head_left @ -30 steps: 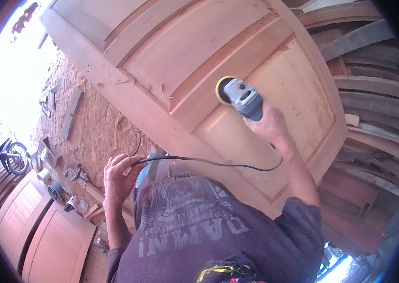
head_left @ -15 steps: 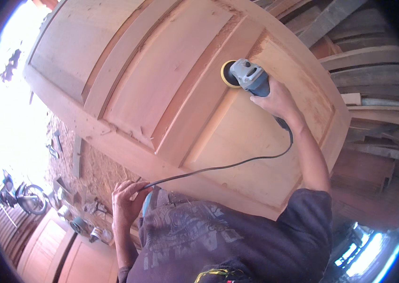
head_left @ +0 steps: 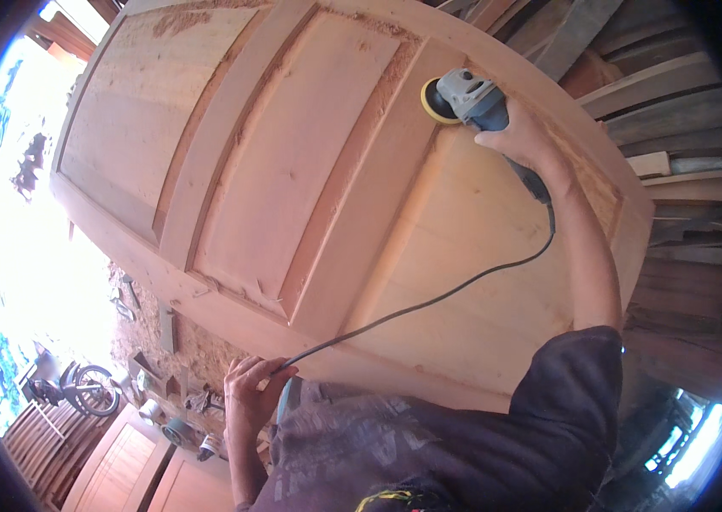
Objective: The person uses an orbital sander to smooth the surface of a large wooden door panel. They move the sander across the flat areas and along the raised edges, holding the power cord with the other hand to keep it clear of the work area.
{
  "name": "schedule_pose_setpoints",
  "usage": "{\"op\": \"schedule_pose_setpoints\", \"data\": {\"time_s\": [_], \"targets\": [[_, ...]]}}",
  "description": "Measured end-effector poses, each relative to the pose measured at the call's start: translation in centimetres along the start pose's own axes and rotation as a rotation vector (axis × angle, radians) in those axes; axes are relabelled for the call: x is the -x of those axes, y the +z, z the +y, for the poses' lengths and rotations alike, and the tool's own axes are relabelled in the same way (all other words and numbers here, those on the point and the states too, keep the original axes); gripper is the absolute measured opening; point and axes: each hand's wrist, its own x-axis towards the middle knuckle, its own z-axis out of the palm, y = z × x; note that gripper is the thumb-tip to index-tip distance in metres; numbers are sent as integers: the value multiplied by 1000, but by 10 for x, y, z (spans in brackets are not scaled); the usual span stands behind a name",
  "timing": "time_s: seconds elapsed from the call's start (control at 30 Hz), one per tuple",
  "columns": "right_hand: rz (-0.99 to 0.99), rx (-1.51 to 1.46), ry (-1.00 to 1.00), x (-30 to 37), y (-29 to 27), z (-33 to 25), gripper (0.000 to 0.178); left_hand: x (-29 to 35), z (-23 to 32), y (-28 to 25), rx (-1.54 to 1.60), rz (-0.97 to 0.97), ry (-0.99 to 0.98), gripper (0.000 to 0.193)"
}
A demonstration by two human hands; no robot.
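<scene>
My right hand (head_left: pixel 531 136) is wrapped round the body of an angle grinder (head_left: pixel 482 104) with a grey head. Its round, yellow-edged sanding pad (head_left: pixel 437 101) is tilted against a rail of the large panelled wooden door (head_left: pixel 378 230), beside the pale right panel. A dark power cord (head_left: pixel 429 300) runs from the grinder's tail across that panel to my left hand (head_left: pixel 254 384). At the door's near edge, the left hand's fingers close round the cord, keeping it raised.
Sawdust lies in the door's grooves. Stacked boards (head_left: pixel 676 119) line the right side. On the dusty ground at left are a few tools, rolls of tape (head_left: pixel 177 431) and a motorcycle (head_left: pixel 79 388). More panelled doors (head_left: pixel 118 461) stand at lower left.
The grinder has moved farther away along the rail, with my right arm reaching out more. My left hand keeps its hold on the cord. The whole view has shifted somewhat.
</scene>
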Motion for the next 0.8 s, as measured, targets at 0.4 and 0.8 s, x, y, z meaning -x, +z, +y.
{"op": "schedule_pose_setpoints", "data": {"time_s": [0.4, 0.8], "targets": [[31, -8, -26, -84, -38, 34, 49, -14, 10, 12, 0, -40, -8, 19], [13, -184, 20, 6, 5, -26, 48, 70, -33, -5, -91, 120, -75, 18]]}}
